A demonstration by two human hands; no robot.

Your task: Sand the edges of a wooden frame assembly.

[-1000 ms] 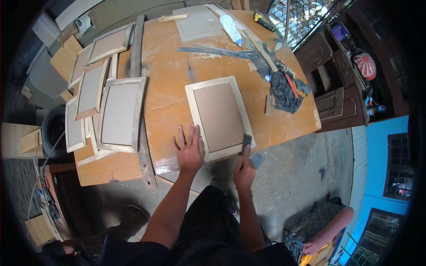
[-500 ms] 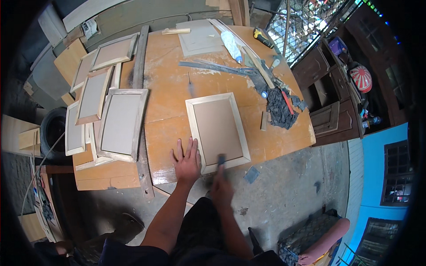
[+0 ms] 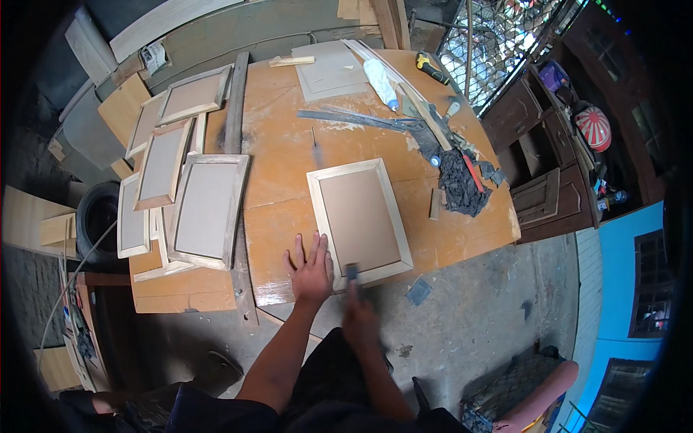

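Pale wooden frame with brown panel (image 3: 359, 219) lying flat at the near edge of the orange worktable (image 3: 281, 173). Left hand (image 3: 312, 270) spread flat, empty, pinning its near-left corner. Right hand (image 3: 359, 317) blurred, clenched on a small dark block (image 3: 352, 273), working the near rail. Similar frames (image 3: 184, 187) stacked left; finish impossible to judge.

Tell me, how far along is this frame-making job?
Several framed panels already lie stacked on the table's left side. In hand is one more frame: the left hand lies flat beside its near corner, while the blurred right hand holds a small dark tool at its near edge. How much is left on it is unclear.
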